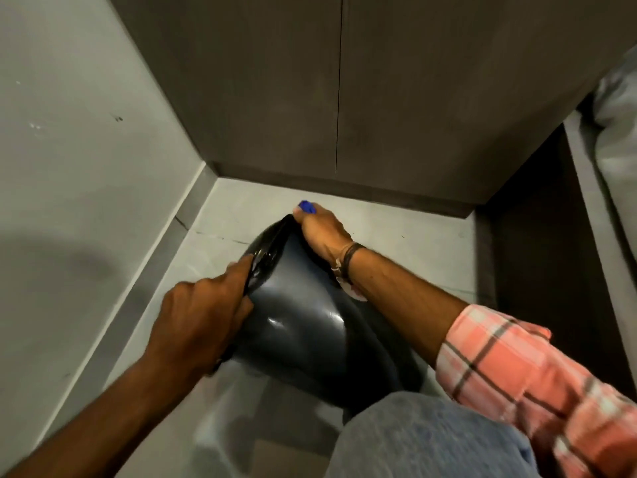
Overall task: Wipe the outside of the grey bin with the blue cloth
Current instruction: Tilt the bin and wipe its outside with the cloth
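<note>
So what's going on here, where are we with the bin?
The person is crouched over the grey bin, which is tipped on the floor with its rim pointing away. The left hand grips the rim, where a black liner shows. The right hand reaches across to the far side, clutching the blue cloth against the bin near the rim; only a bit of cloth peeks out. How much has been wiped can't be told.

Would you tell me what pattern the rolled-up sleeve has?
The sleeve is pink-and-white plaid with dark lines, seen in the head view.
</note>
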